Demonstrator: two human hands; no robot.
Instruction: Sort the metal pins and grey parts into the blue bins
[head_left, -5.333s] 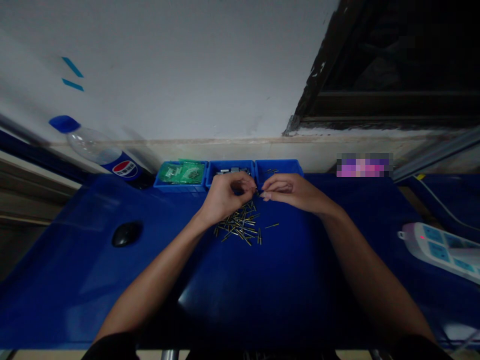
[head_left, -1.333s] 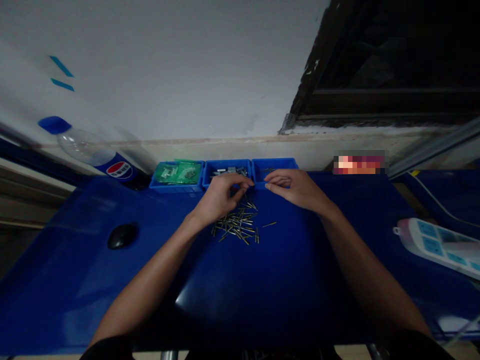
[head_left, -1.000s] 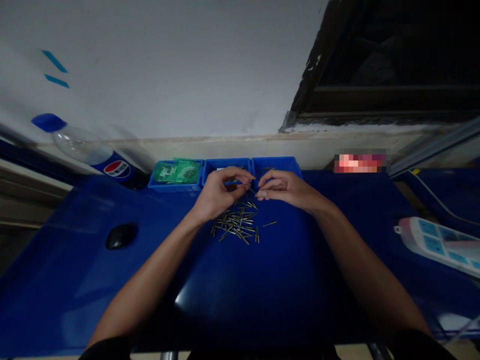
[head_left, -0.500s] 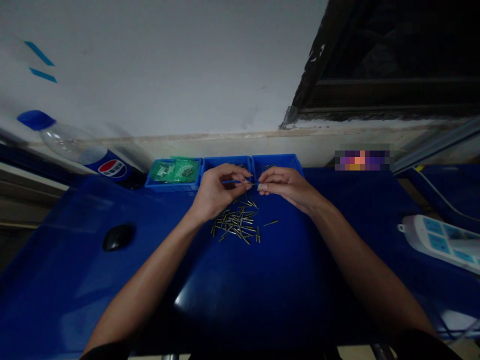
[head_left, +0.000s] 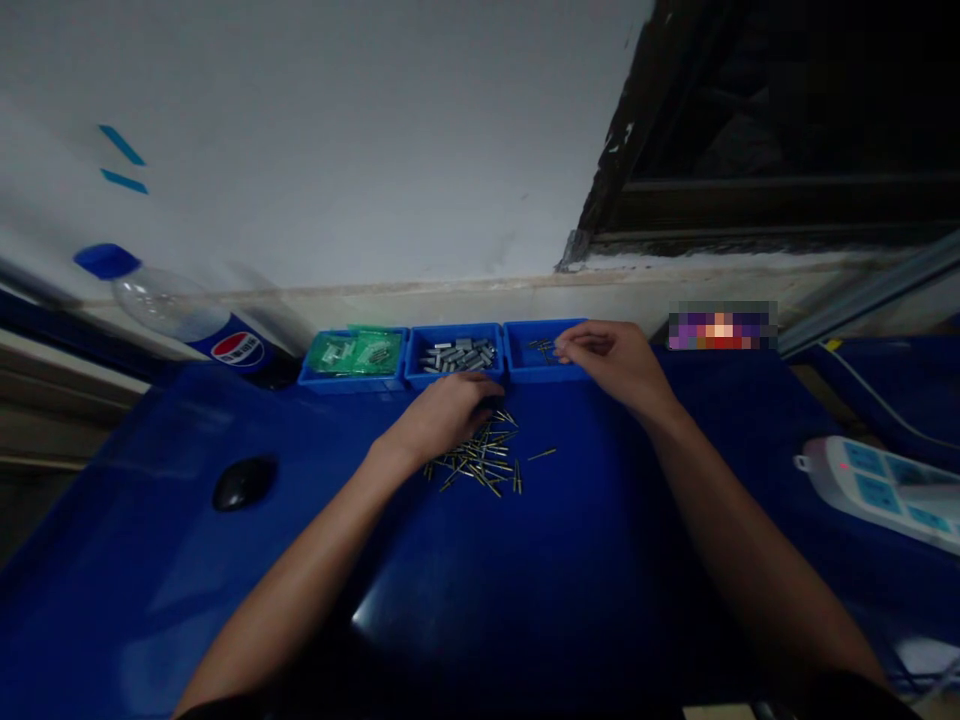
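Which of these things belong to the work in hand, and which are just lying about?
Apparently in use: metal pins by the left hand; right blue bin at the right hand; perhaps middle blue bin, left blue bin.
Apparently unrelated: Pepsi bottle, computer mouse, power strip.

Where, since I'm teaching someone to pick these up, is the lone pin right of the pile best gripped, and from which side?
Probably around its middle: the lone pin is slender and lies flat, so pinch across its long sides from above right, the side away from the pile.
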